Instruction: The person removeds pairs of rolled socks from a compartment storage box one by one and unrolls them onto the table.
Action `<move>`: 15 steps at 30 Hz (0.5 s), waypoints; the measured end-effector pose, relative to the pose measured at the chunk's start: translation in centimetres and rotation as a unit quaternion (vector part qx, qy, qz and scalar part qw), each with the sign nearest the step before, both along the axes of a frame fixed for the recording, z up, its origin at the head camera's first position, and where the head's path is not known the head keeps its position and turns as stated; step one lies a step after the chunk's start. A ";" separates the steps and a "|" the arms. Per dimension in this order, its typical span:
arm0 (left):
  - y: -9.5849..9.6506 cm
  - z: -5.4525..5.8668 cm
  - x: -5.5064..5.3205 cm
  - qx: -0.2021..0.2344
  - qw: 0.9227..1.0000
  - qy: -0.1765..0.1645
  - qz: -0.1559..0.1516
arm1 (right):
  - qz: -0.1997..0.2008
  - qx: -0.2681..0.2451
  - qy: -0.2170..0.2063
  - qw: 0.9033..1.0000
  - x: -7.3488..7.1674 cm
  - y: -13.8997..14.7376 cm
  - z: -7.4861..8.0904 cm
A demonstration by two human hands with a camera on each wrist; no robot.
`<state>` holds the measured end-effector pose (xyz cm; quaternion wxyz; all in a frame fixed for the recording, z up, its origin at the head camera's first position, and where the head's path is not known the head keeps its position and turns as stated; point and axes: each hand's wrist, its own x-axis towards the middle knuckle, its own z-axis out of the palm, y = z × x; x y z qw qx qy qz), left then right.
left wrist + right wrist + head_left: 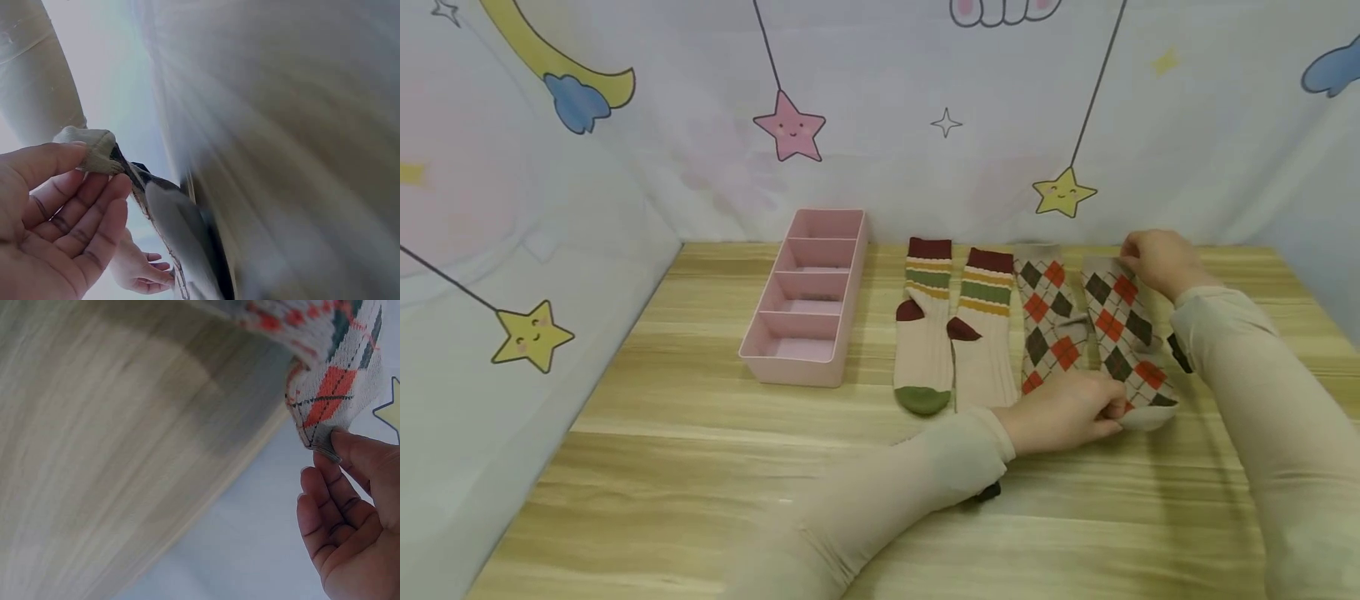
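Both hands hold one argyle sock [1123,321], beige with red and dark diamonds, at its two ends. My left hand [1071,411] pinches the pale toe end between thumb and fingers, as the left wrist view shows with the toe [99,149]. At the cuff, my right hand [1168,262] pinches the edge; in the right wrist view the sock's cuff [328,434] hangs from thumb and index finger. A matching argyle sock [1041,292] lies just left of it, its lower part partly behind my left hand.
Two cream socks with striped cuffs, one green-toed sock [923,350] and its mate [985,358], lie further left. A pink divided box [793,371] stands left of them. A wood-grain table [685,467] meets a printed cloth backdrop [880,167] behind.
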<state>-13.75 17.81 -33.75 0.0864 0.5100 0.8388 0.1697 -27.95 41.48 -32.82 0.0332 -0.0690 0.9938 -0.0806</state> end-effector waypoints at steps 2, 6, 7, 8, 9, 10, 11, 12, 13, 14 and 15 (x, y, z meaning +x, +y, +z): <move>0.3 -0.1 0.0 -0.006 1.000 0.002 0.001 | -0.006 -0.005 0.001 1.000 0.1 0.3 -0.4; 0.8 -0.2 0.0 -0.034 0.999 0.017 0.000 | -0.018 -0.012 -0.002 1.000 0.0 0.8 -1.1; 1.0 -0.3 0.0 -0.044 0.999 0.024 -0.002 | -0.020 -0.010 -0.002 1.000 0.0 0.9 -1.3; 1.1 -0.4 0.0 -0.053 0.998 0.031 -0.005 | -0.020 -0.009 -0.002 1.000 0.0 1.0 -1.4; 1.2 -0.5 -0.1 -0.062 0.997 0.039 -0.009 | -0.020 -0.008 -0.003 1.000 -0.1 1.1 -1.6; 1.3 -0.6 -0.1 -0.069 0.997 0.045 -0.013 | -0.019 -0.006 -0.003 1.000 -0.1 1.1 -1.7; 1.4 -0.7 -0.1 -0.076 0.996 0.052 -0.016 | -0.017 -0.005 -0.003 1.000 -0.2 1.2 -1.9; 1.5 -0.8 -0.1 -0.081 0.995 0.057 -0.017 | -0.017 -0.005 -0.002 1.000 -0.3 1.2 -2.0; 1.5 -0.9 -0.1 -0.084 0.995 0.059 -0.018 | -0.017 -0.007 -0.002 1.000 -0.3 1.3 -2.1; 1.6 -1.0 -0.1 -0.085 0.994 0.061 -0.019 | -0.017 -0.008 -0.002 1.000 -0.4 1.3 -2.2; 1.6 -1.1 -0.2 -0.086 0.994 0.061 -0.020 | -0.017 -0.009 -0.001 1.000 -0.4 1.4 -2.3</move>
